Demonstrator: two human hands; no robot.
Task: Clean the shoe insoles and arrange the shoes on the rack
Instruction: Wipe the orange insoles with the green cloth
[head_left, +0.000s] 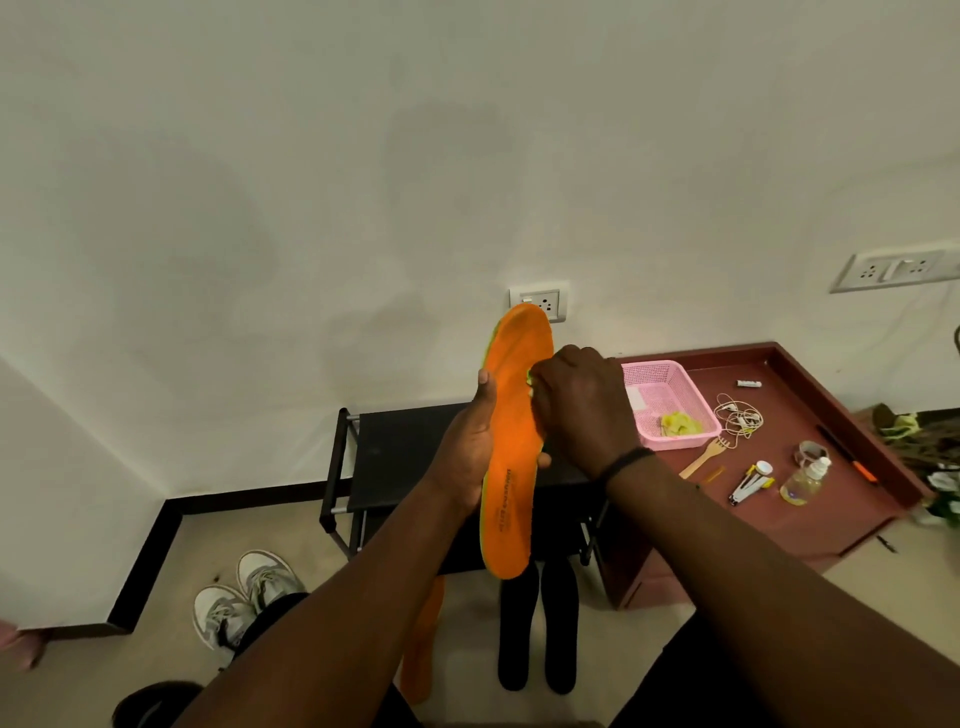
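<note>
My left hand (467, 447) grips an orange insole (514, 467) upright in front of me, thumb along its left edge. My right hand (582, 410) is curled against the insole's right side and pinches a small pale cloth (531, 382), mostly hidden under the fingers. A second orange insole (423, 644) lies on the floor below, beside two black insoles (540, 629). The black shoe rack (405, 457) stands against the wall behind my hands. A pair of grey sneakers (244, 597) sits on the floor at lower left.
A maroon low table (810, 514) at right holds a pink basket (670, 400) with a yellow cloth, earphones, a wooden fork, a small bottle (805, 480) and other small items. Wall sockets sit above. A dark shoe (150, 701) shows at the bottom left.
</note>
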